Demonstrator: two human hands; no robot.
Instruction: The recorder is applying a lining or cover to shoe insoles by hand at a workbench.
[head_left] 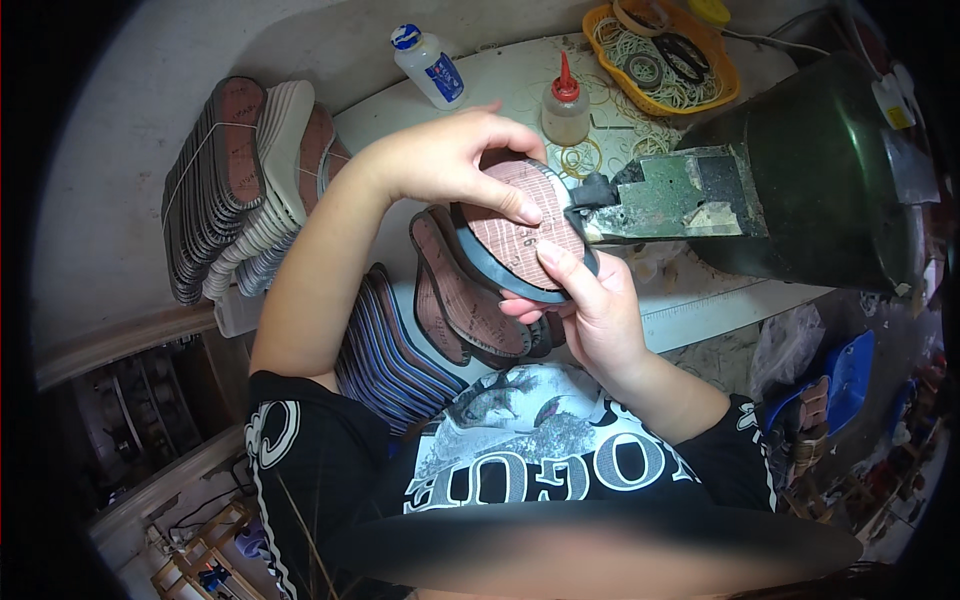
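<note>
Both hands grip a shoe insole with a pinkish-brown, fine-lined top and a dark rim. My left hand arches over its far left side, thumb pressed on the top and fingers reaching round the far edge. My right hand pinches the near right edge, thumb on top and fingers underneath. The insole's right edge meets the black tip of a worn green machine arm; whether it is clamped there I cannot tell. Below the held piece lie more brown insoles, partly hidden by it.
Bundled insoles stand at the left, and a striped stack lies near my body. A white bottle, a red-tipped squeeze bottle and a yellow basket of rubber bands stand at the back. A green machine body blocks the right.
</note>
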